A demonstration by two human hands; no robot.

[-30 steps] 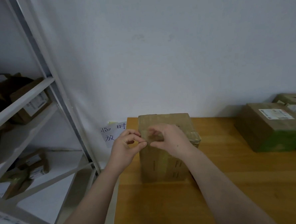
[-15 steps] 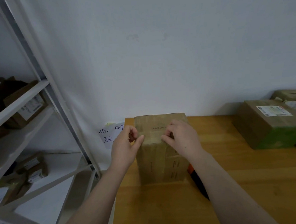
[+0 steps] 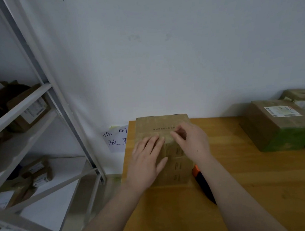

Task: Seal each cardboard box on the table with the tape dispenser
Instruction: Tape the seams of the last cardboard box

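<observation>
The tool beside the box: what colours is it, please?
The tool is orange and black; head view.

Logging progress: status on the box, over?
Left grip flat on box. Right grip curled on box top, hold unclear. Orange-black tool beside box. Nothing blocking.

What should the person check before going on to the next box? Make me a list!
1. Cardboard box stands on the table: ok.
2. Left hand lies flat on the box top: ok.
3. Right hand has bent fingers on the shiny tape; pressing or pinching: cannot tell.
4. Tape stuck flat all along the seam: cannot tell.
5. Orange-and-black tool lies beside the box, probably within reach: ok. Whether it is the tape dispenser: cannot tell.
6. Labelled box on the right already sealed: cannot tell.
</observation>
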